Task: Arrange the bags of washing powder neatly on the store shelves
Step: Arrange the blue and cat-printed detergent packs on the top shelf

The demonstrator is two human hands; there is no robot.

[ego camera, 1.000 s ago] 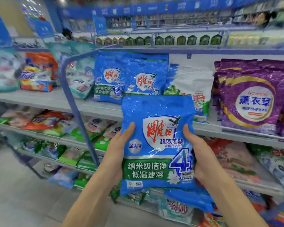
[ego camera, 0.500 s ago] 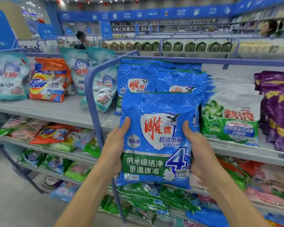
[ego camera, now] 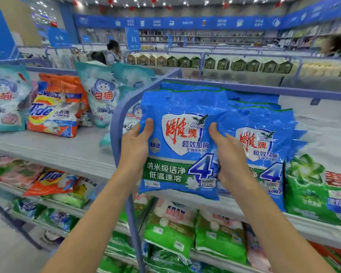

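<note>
A blue bag of washing powder (ego camera: pixel 177 142) with a red-and-white shield logo stands upright at the front edge of the upper shelf (ego camera: pixel 71 154). My left hand (ego camera: pixel 135 148) grips its left edge, thumb on the front. My right hand (ego camera: pixel 227 154) grips its right edge. Right behind and beside it stand more blue bags of the same kind (ego camera: pixel 260 146), partly hidden by the one I hold.
A blue tubular shelf frame (ego camera: pixel 116 138) rises just left of my left hand. Green-and-white bags (ego camera: pixel 319 186) stand to the right, orange Tide bags (ego camera: pixel 53 111) and teal bags (ego camera: pixel 102 99) to the left. Lower shelves hold green bags (ego camera: pixel 171 227). People stand in the far aisle.
Both hands have carried the blue bag up and forward from chest height to the upper shelf, against the row of matching bags. The view has shifted upward and to the right.
</note>
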